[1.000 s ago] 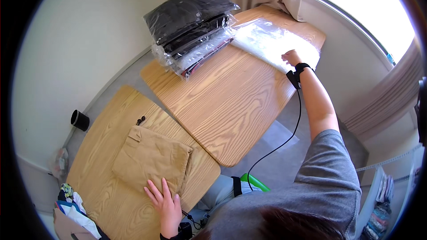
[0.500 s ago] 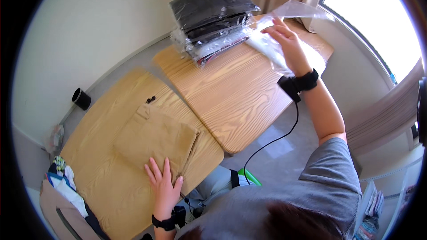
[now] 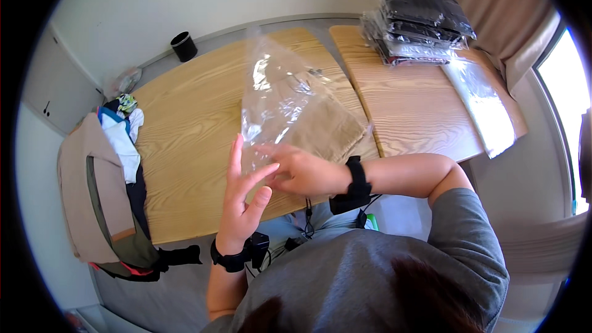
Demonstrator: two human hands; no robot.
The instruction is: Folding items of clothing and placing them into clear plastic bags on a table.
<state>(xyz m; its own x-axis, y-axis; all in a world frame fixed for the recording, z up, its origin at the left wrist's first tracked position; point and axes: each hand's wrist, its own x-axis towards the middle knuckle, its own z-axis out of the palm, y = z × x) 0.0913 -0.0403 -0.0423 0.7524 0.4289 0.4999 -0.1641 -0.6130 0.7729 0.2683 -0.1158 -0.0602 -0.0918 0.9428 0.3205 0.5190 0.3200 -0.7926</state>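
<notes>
A clear plastic bag [image 3: 271, 95] stands up in front of me, partly over a folded tan garment [image 3: 327, 123] on the near table. My right hand [image 3: 305, 171] reaches across to the left, its fingers closed at the bag's lower edge. Just beside it, my left hand [image 3: 240, 200] is open, with thumb and fingers apart. The left fingertips come close to the bag's edge; whether they touch it I cannot tell. Through the film, part of the garment shows.
A stack of bagged dark garments [image 3: 425, 9] sits on the second table [image 3: 407, 105], beside a pile of flat clear bags [image 3: 481, 102]. Loose clothes [image 3: 102, 172] lie at the near table's left end. Beyond the table stands a black bin [image 3: 184, 47].
My right hand has come from the bag pile over to the near table, bringing a clear bag. My left hand has lifted off the tan garment. The view has swung left.
</notes>
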